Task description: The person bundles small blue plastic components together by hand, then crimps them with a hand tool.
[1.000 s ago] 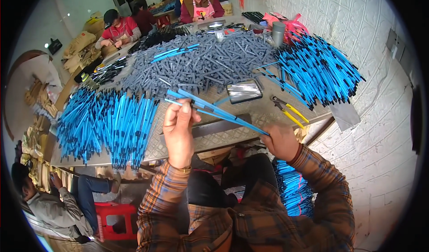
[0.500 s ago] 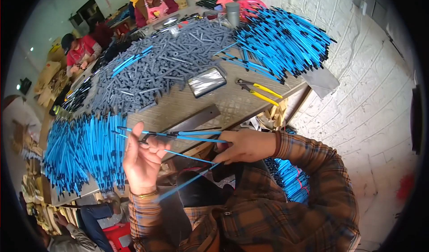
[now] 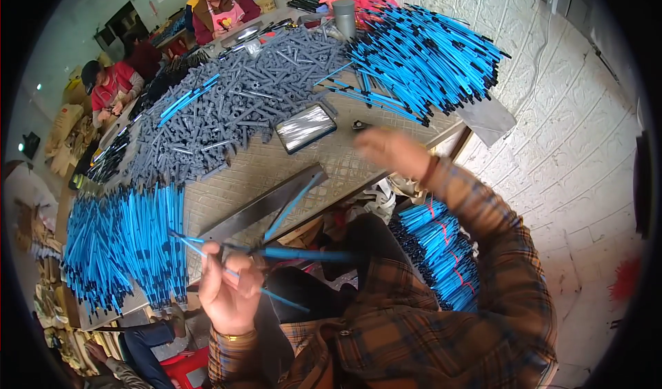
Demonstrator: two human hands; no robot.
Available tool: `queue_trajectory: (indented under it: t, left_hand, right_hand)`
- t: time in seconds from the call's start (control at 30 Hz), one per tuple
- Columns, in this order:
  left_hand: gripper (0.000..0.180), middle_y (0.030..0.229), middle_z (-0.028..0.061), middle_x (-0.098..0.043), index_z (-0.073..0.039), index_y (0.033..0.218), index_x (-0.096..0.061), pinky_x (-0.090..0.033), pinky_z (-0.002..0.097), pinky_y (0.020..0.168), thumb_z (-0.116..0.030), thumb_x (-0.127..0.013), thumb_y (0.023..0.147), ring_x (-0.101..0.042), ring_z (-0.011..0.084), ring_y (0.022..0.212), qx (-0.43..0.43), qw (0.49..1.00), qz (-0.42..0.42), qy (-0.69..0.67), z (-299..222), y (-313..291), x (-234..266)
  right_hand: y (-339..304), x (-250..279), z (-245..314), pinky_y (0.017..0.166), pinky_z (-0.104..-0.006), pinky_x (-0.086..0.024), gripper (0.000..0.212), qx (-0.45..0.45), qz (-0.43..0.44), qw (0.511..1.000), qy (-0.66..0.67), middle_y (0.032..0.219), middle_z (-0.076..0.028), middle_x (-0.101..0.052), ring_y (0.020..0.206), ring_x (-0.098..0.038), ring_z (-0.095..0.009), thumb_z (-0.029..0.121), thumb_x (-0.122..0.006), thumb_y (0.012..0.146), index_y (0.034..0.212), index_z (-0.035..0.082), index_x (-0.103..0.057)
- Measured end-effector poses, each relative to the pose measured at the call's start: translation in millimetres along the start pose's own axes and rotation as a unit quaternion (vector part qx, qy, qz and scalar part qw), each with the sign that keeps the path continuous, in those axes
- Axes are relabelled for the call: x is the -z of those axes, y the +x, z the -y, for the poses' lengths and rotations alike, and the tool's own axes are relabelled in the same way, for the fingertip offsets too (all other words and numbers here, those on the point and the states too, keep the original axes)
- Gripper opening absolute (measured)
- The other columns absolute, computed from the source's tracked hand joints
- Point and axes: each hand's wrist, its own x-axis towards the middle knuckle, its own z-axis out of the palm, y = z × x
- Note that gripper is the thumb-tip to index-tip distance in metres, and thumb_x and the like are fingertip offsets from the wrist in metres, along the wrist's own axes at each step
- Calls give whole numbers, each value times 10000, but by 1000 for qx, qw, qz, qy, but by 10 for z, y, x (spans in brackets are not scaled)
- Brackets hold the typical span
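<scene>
The blue rods (image 3: 310, 254) are now pinched by the left hand (image 3: 231, 285) alone, the right hand (image 3: 393, 151) having been withdrawn toward 2 o'clock, beside the pliers (image 3: 359, 125) on the counter (image 3: 224, 201), its blurred grip impossible to tell, leaving 1-handed support.

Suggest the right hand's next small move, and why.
Probably close the right hand on the dark-headed tool: the tool's head shows just past that hand, which has no strip visible in it, while the left hand holds the blue strips. Whether the right hand touches the tool is unclear.
</scene>
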Motion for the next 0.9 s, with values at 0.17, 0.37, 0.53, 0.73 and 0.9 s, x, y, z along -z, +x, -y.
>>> queue_trajectory:
  t: [0.17,0.37,0.53,0.73,0.9]
  left_hand:
    - [304,937,204,-630,-133,1226,-465,-402,302,596,-214,-433,934,-515,188,618,62,993,76,-59,-110,-243,-75]
    - [325,998,214,-613,-123,1254,-445,-458,321,674,-213,-409,943,-592,224,752,17,995,-31,99,42,-315,-191]
    - [327,1096,198,-578,-98,1241,-441,-481,342,740,-178,-464,925,-600,230,865,-37,977,-147,152,282,-17,-460]
    - [247,960,120,-590,-95,1111,-484,-489,324,746,-93,-556,875,-585,202,841,-248,936,-139,207,434,280,-405]
    - [185,877,74,-567,-91,1041,-485,-493,304,723,-63,-546,869,-579,180,798,-273,919,-101,265,436,185,-463]
  right_hand:
    - [-18,275,-1059,721,-419,-482,205,-203,20,894,-399,882,-155,-580,853,-585,-315,236,-524,844,972,79,-557]
    - [6,159,-817,611,-437,-488,130,-174,-27,910,-374,861,-150,-591,735,-601,-307,166,-534,807,895,70,-529]
    - [-195,23,75,457,-404,-439,119,-89,-103,979,-149,666,-140,-558,521,-556,-308,174,-530,865,929,77,-506]
    - [-465,-8,1110,522,-370,-463,184,89,-7,993,-80,702,-105,-556,594,-570,-271,129,-564,828,996,68,-520]
    - [-503,39,1140,579,-371,-466,160,55,3,994,98,744,-106,-559,656,-575,-272,160,-567,836,954,58,-533]
